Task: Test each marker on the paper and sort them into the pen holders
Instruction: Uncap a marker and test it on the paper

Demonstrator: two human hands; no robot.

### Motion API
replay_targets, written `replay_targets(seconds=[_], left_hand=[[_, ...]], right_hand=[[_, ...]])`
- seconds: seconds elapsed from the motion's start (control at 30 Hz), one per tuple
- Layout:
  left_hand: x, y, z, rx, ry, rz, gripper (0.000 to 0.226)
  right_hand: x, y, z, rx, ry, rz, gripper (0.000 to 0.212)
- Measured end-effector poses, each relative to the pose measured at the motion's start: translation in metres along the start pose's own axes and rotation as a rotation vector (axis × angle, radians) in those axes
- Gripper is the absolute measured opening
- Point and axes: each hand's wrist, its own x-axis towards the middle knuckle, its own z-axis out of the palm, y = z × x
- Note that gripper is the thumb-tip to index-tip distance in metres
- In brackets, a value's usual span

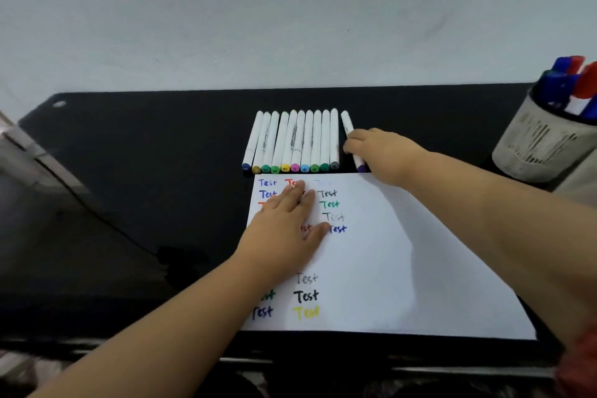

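A white sheet of paper (387,268) lies on the black desk, covered with coloured "Test" words on its left part. My left hand (287,226) rests flat on the paper's upper left, fingers straight. Beyond the paper's far edge lies a row of several white markers (294,142) with coloured end caps facing me. My right hand (378,149) reaches to the row's right end, its fingers curled round a white marker with a purple cap (347,121) that lies slightly apart from the others. A grey mesh pen holder (542,142) stands at the far right.
The pen holder contains several blue and red markers (571,84). The black desk (145,155) ends at a pale wall behind. A dark cable (106,220) runs across the desk's left side, beside a blurred grey object at the left edge.
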Motion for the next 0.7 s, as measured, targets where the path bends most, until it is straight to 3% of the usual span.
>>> replay_targets(seconds=[0.17,0.3,0.47,0.7], left_hand=[[-0.001,0.002,-0.002,-0.007,-0.01,-0.009,0.066],[-0.001,0.004,-0.003,0.001,-0.033,-0.02,0.066],[-0.003,0.007,-0.008,0.041,-0.067,-0.027,0.066],[-0.019,0.02,-0.023,-0.139,0.005,-0.077,0.074]], right_hand=[[-0.007,0.005,0.003,-0.019,0.03,0.019,0.043],[-0.022,0.004,0.006,0.143,0.257,0.127,0.036],[-0.063,-0.025,0.005,0.725,0.665,0.268,0.019],[-0.123,-0.087,0.007,1.482,0.763,0.382,0.019]])
